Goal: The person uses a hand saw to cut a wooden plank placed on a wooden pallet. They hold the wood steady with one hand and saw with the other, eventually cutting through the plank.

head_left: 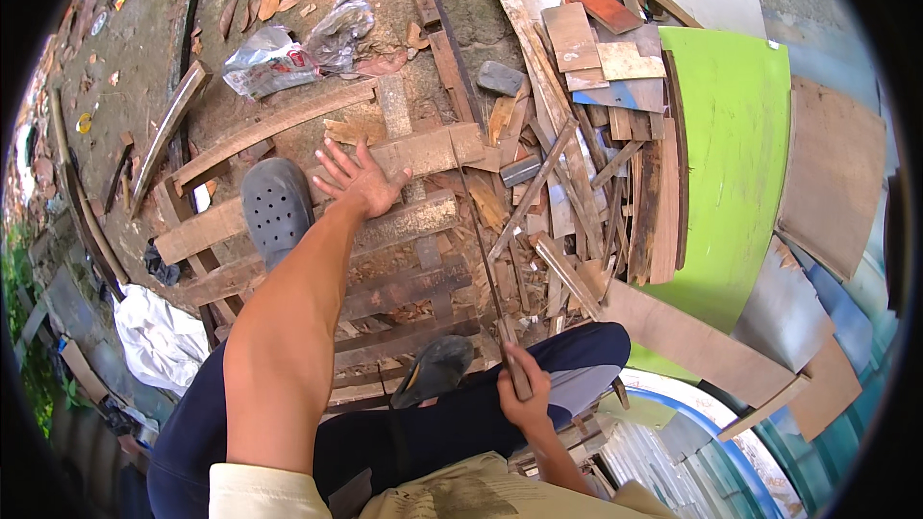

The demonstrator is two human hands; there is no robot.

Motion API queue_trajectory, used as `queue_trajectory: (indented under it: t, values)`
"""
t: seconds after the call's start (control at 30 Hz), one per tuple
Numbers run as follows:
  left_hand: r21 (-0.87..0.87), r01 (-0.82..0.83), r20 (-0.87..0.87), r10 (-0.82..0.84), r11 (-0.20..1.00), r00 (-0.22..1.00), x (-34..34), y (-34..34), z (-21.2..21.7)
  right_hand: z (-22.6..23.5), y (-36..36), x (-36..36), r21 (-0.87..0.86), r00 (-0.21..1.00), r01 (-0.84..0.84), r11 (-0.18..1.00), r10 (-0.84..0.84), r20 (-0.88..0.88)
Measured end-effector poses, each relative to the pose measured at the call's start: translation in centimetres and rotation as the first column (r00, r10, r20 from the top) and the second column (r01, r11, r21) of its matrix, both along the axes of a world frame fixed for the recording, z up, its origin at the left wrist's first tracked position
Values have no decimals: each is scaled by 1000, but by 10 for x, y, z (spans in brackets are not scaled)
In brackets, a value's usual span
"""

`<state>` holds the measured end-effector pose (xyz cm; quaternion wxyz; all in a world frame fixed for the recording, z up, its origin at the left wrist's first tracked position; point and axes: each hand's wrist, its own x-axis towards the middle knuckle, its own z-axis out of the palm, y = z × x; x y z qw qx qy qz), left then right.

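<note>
My left hand (363,178) lies flat with spread fingers on a worn wooden plank (428,150), part of a slatted pallet-like frame. My right hand (526,391) is wrapped around the handle of a hand saw (488,269). Its long thin blade shows nearly edge-on, so the teeth cannot be made out. The blade reaches away from me, and its far end crosses the plank near the right end, to the right of my left hand. A grey clog (276,204) on my foot presses on the planks left of that hand.
Scrap wood strips (567,173) pile up to the right, beside a lime-green panel (735,163) and brown boards (832,178). Clear plastic bags (272,62) lie on the ground ahead. A white sack (162,336) sits at left. My other shoe (435,370) is near the lower slats.
</note>
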<state>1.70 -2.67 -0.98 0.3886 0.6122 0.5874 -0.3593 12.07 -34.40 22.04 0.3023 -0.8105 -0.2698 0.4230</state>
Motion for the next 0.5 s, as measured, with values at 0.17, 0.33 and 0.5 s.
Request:
queue_trajectory:
  t: [0.17, 0.33, 0.5]
  values:
    - [-19, 22, 13, -22, 1000, 1000, 7, 0, 2, -130, 99, 43, 96, 999, 10, 995, -6, -44]
    - [23, 24, 5, -25, 999, 1000, 9, 5, 1, -163, 180, 45, 258, 998, 2, 966, -19, 61]
    - [21, 0, 8, 0, 1000, 1000, 1, 3, 3, -17, 39, 8, -3, 999, 28, 1000, -28, -20]
